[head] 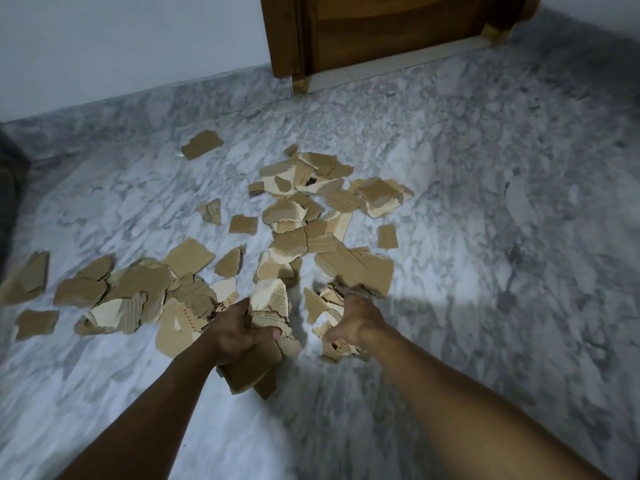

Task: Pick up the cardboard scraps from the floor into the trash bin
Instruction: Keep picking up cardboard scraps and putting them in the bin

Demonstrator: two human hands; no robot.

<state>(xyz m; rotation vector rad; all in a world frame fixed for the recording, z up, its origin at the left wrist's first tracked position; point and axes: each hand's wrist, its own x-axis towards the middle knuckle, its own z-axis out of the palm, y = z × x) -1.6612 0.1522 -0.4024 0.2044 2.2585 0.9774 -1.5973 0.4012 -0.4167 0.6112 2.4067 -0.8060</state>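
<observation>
Torn brown cardboard scraps lie scattered over the grey marble floor, from the far middle to the near left. My left hand grips a thick bundle of scraps just above the floor. My right hand holds another clump of torn pieces, fingers curled over them at the near edge of the pile. No trash bin is in view.
A wooden door in its frame stands at the far wall, right of a white wall. A dark object sits at the left edge. Bare marble spreads to the right and toward me.
</observation>
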